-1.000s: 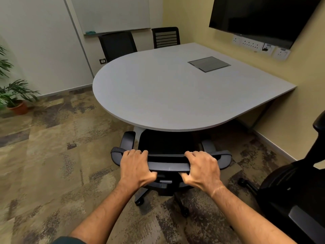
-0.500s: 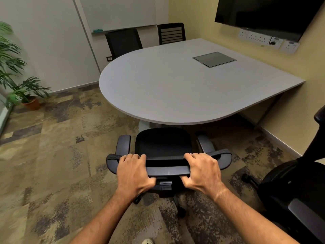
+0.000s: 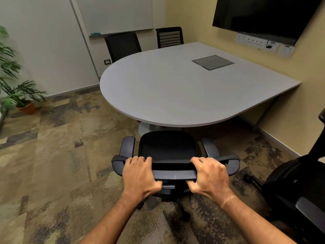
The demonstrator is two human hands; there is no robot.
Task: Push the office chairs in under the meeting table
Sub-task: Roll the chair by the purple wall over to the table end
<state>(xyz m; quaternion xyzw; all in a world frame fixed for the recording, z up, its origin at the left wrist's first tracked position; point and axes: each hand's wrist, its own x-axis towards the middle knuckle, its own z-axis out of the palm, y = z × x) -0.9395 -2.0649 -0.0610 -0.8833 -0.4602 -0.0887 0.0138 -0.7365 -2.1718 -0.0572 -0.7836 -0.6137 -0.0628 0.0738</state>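
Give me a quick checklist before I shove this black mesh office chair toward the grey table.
1. Grip: left hand and right hand both hold the top rail of the black mesh office chair: ok.
2. Aim: seat faces the rounded edge of the grey meeting table: ok.
3. Seat under the tabletop: it sits in front of the edge: not ok.
4. Armrest clearance beneath the tabletop: cannot tell.
5. White pedestal base lies right ahead, just beyond the seat; whether the casters clear it: cannot tell.
6. Second black chair at the right stands apart: ok.
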